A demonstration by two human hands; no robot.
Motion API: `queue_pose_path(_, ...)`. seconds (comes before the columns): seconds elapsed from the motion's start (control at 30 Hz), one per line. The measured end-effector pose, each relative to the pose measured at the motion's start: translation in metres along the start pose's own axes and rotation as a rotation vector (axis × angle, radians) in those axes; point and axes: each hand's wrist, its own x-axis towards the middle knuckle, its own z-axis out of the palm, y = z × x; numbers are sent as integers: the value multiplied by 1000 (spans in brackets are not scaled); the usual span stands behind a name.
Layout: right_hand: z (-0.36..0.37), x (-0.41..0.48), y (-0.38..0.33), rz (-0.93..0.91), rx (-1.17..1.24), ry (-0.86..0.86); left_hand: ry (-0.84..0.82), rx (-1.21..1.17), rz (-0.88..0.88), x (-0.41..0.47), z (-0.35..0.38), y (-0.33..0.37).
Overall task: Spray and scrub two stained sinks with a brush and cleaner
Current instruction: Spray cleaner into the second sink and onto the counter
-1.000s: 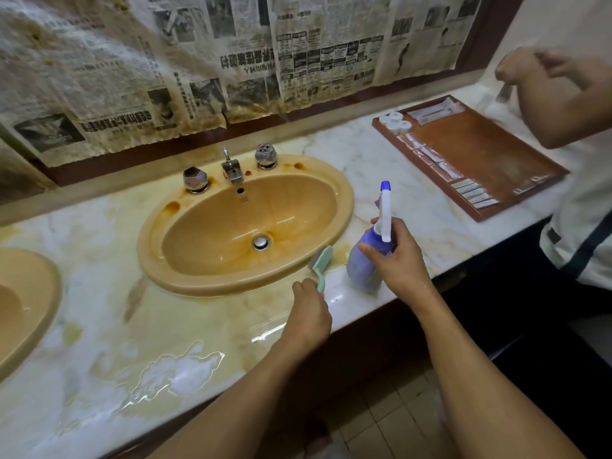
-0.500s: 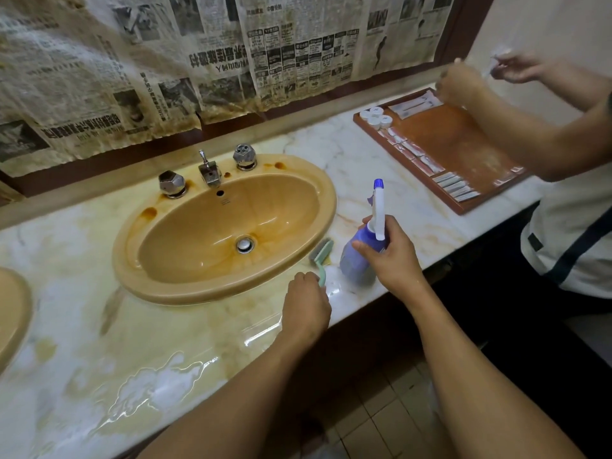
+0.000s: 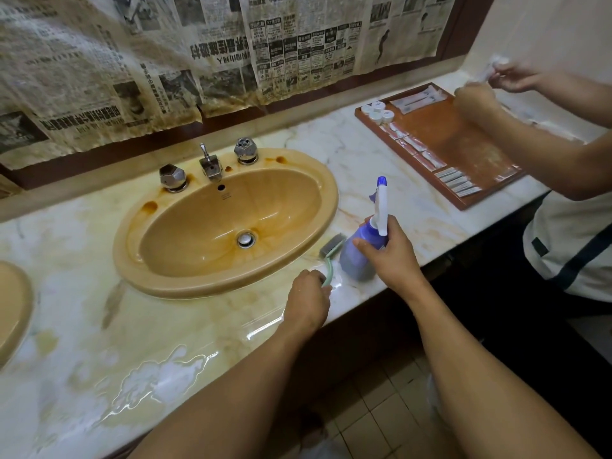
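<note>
An orange-stained oval sink (image 3: 172,279) is set in the marble counter, with a faucet (image 3: 210,165) and two metal knobs behind the basin. My left hand (image 3: 309,301) grips the pale green handle of a scrub brush (image 3: 331,250), whose bristle head lies on the counter at the sink's right rim. My right hand (image 3: 392,258) holds a purple spray bottle (image 3: 359,258) by its neck; the bottle stands on the counter just right of the brush. A second sink (image 3: 16,306) shows partly at the left edge.
A puddle of water (image 3: 155,382) lies on the counter's near left. A brown tray (image 3: 463,150) with sachets and small white caps sits at the right, where another person's hands (image 3: 477,97) work. Newspaper (image 3: 231,51) covers the wall behind. Tiled floor lies below the counter edge.
The brush head has come down from tilted-up to lying on the counter beside the sink rim. The view has shifted right, so less of the left sink shows. The other person's hands moved.
</note>
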Motion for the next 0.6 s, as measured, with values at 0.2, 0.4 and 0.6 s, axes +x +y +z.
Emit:
queue_pose_path(0.2,4,3,-4,5,-12,-9,-2,-84,39,-2,-11,-8)
queue_pose_path(0.4,8,3,-9,-28,24,14,38,-104,95,-9,-40,-24)
queue_pose_path(0.6,15,12,-12,-64,-17,27,219,31,178,-26,-88,-85)
